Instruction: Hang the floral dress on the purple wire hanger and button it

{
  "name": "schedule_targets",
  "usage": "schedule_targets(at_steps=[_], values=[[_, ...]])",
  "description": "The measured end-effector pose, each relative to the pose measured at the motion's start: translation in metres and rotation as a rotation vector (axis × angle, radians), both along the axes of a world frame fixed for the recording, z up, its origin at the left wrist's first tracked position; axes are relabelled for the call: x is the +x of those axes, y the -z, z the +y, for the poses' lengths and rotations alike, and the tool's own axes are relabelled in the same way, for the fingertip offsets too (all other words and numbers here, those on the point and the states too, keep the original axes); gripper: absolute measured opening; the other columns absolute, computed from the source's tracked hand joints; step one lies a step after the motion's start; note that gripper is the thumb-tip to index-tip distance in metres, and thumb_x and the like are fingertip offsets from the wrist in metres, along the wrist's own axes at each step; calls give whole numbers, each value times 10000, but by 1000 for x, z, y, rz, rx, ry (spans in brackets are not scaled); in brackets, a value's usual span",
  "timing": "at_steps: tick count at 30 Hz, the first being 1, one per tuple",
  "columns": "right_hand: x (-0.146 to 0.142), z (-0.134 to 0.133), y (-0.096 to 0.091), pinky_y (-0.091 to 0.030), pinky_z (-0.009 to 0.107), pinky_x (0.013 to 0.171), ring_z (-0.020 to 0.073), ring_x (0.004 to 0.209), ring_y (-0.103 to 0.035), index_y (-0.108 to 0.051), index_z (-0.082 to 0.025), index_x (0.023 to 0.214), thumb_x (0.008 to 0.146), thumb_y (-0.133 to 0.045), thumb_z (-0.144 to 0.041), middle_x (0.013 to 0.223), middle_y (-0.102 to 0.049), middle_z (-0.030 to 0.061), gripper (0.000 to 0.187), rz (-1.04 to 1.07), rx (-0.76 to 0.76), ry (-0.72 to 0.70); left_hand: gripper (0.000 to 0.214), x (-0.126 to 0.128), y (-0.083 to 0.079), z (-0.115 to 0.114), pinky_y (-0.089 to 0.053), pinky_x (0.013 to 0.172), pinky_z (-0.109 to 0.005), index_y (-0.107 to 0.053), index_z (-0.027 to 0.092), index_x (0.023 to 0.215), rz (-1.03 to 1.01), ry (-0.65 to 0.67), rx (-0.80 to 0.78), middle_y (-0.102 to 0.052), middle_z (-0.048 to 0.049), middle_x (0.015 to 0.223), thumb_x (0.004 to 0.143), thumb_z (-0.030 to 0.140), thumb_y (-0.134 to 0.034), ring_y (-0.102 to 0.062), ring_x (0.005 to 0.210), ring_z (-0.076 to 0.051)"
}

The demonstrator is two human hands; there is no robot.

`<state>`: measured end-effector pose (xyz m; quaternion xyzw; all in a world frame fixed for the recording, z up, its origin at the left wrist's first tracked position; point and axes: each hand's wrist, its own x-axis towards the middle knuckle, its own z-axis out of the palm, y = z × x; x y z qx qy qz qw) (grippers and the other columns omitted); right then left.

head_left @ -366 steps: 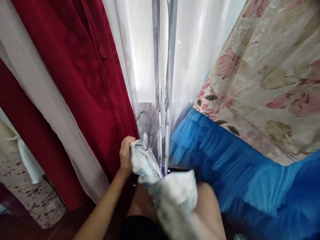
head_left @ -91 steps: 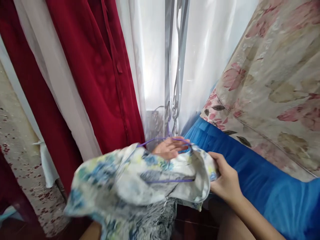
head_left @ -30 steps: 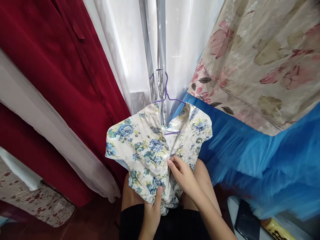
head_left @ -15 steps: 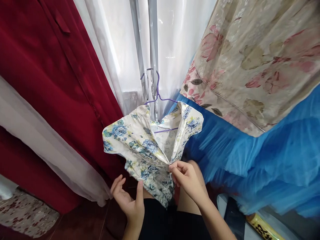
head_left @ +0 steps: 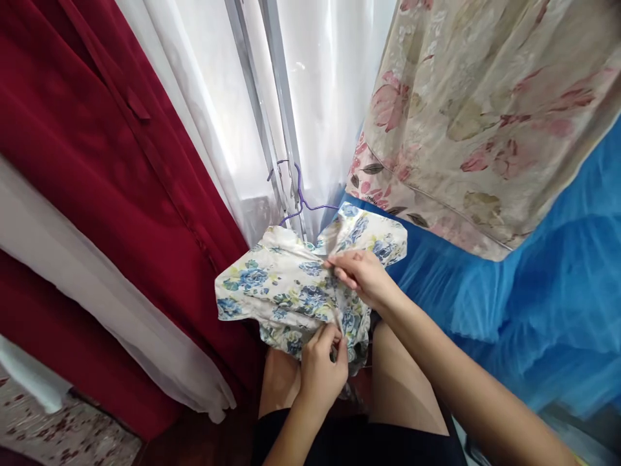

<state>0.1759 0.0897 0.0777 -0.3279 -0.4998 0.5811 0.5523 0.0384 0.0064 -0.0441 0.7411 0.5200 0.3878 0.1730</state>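
Observation:
A white dress (head_left: 291, 272) with a blue flower print hangs on a purple wire hanger (head_left: 301, 197) in front of me. My right hand (head_left: 361, 275) pinches the top of its zipper, just below the neckline; the zipper pull itself is covered by my fingers. Below it the two edges of the opening meet in a line. Lower down on that same line, my left hand (head_left: 324, 356) is closed on the fabric with thumb and fingers.
Grey metal poles (head_left: 272, 84) stand behind the hanger, before a white curtain (head_left: 330, 84). A red curtain (head_left: 160, 213) hangs at left. On the right are a beige floral cloth (head_left: 466, 129) and blue tulle (head_left: 475, 291).
My right hand has moved up along the opening, which has closed beneath it. My left hand, spread and apart from the dress before, has come right and taken hold of the fabric.

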Motion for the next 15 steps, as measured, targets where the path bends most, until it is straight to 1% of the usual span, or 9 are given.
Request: schedule_targets(at_steps=[2,4,6,8,9,11,13,14,15], values=[[-9,16,-27,-238,201,357,36,352,-328,-622,-156,505,731,-770,-335,413,-509,-29,324,64,40,-4,144,-4,-3,-1,-375,647,-270,-522,220,814,128,9,-34,-618,-24,802,919,122,-508,-586,713,-179],[-18,23,-43,-217,194,343,28,350,-343,-664,-141,574,732,-750,-316,472,-559,-24,251,108,75,15,137,-9,-3,0,-368,639,-273,-555,222,844,229,37,-73,-635,-22,817,883,93,-531,-593,709,-182],[-23,22,-45,-211,185,331,31,339,-372,-689,-137,652,758,-722,-321,486,-567,-34,215,101,98,26,123,-16,-2,1,-388,653,-276,-581,223,838,242,82,-117,-651,-15,813,870,105,-572,-608,724,-185],[-23,16,-37,-234,180,324,45,328,-407,-694,-145,719,786,-705,-337,475,-564,-48,204,47,107,27,77,-25,-7,5,-433,686,-276,-620,227,862,147,120,-146,-677,-11,839,887,154,-615,-634,770,-186],[-22,13,-31,-248,180,324,53,326,-426,-691,-151,744,797,-700,-347,471,-565,-54,203,16,114,33,50,-29,-13,9,-457,707,-276,-641,232,912,68,121,-129,-687,-9,849,901,185,-628,-643,783,-183],[-20,6,-20,-274,180,328,62,327,-451,-678,-161,754,811,-699,-361,470,-569,-58,210,-37,137,53,155,-39,-37,21,-495,748,-280,-653,241,1094,-117,64,9,-689,-9,864,944,234,-615,-647,784,-169],[-16,1,-14,-283,181,334,61,331,-456,-665,-166,740,820,-696,-368,473,-570,-61,220,-64,165,72,282,-45,-71,38,-508,761,-283,-610,239,1272,-250,-35,255,-670,-14,876,994,265,-564,-629,763,-152],[-15,-1,-14,-285,183,337,61,332,-454,-659,-169,736,822,-694,-369,473,-569,-62,221,-71,180,78,311,-47,-89,48,-508,759,-281,-601,244,1315,-261,-52,375,-671,-25,926,1009,266,-546,-625,778,-148],[-13,-1,-15,-286,185,339,61,333,-450,-656,-171,737,822,-692,-370,472,-568,-63,220,-78,192,81,313,-48,-107,58,-505,756,-281,-620,252,1316,-214,-50,460,-667,-35,977,1012,269,-549,-616,798,-147]])
